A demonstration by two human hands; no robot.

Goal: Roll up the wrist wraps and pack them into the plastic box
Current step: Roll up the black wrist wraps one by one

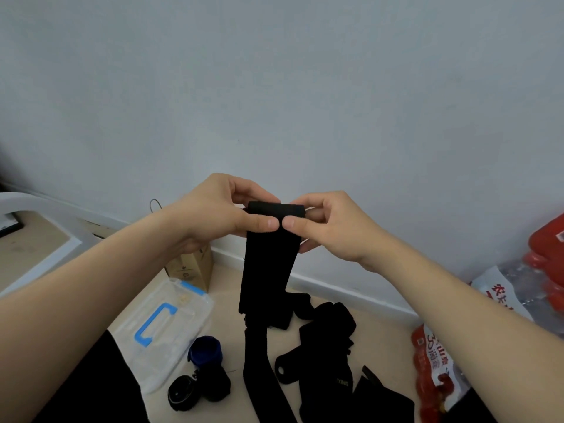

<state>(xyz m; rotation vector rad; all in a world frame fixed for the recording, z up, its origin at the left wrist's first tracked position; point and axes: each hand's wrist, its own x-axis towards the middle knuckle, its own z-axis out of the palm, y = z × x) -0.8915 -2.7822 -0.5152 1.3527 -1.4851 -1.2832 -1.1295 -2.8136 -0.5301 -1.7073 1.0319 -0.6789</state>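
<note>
I hold a long black wrist wrap (268, 270) up in front of me, its top end curled into a small roll. My left hand (219, 215) and my right hand (329, 224) pinch that roll from either side, thumbs meeting at the front. The rest of the wrap hangs down to the floor. Below lie several loose black wraps (326, 334). Rolled wraps, one blue (205, 351) and two black (183, 392), stand at the lower left. The clear plastic box (171, 319) with a blue handle lies on the floor to the left.
A brown paper bag (195, 267) stands against the wall behind the box. Red snack packets (433, 364) and red packs (546, 261) lie at the right. A white chair frame (39, 209) is at the far left.
</note>
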